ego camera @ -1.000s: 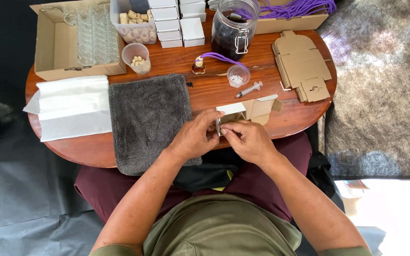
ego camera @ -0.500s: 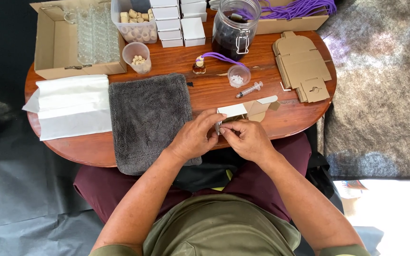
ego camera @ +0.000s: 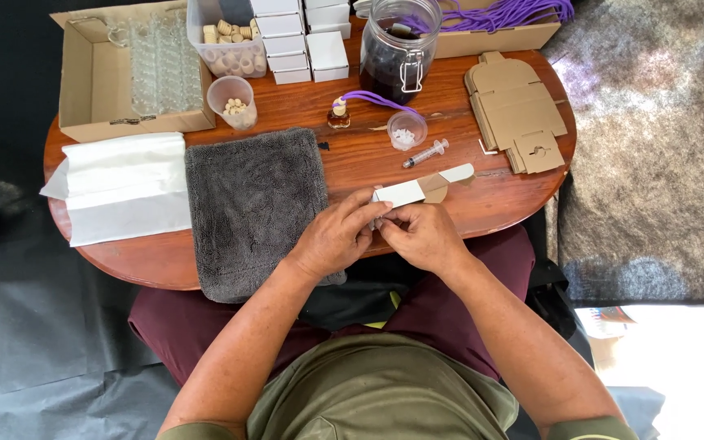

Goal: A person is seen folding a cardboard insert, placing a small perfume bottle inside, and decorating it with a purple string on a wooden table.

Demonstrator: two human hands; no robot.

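Both hands meet at the near edge of a round wooden table [ego camera: 352,167]. My left hand [ego camera: 337,236] and my right hand [ego camera: 420,235] pinch a small flat cardboard box blank [ego camera: 417,190], white outside and brown inside, with its flaps open toward the right. The part between my fingertips is hidden. A grey towel [ego camera: 250,204] lies just left of my left hand. A small syringe [ego camera: 425,152] rests just beyond the blank.
Stacked flat brown box blanks [ego camera: 515,110] lie at right. A dark glass jar [ego camera: 397,49], tiny corked bottle with purple cord [ego camera: 338,114], small clear cup [ego camera: 407,130], cork cup [ego camera: 232,102], white boxes [ego camera: 303,37], a carton of glass vials [ego camera: 128,69] and white folded cloth [ego camera: 124,187] surround.
The box blank has shifted slightly in my fingers, its flap end now lying flatter toward the right. Both hands stay at the same spot.
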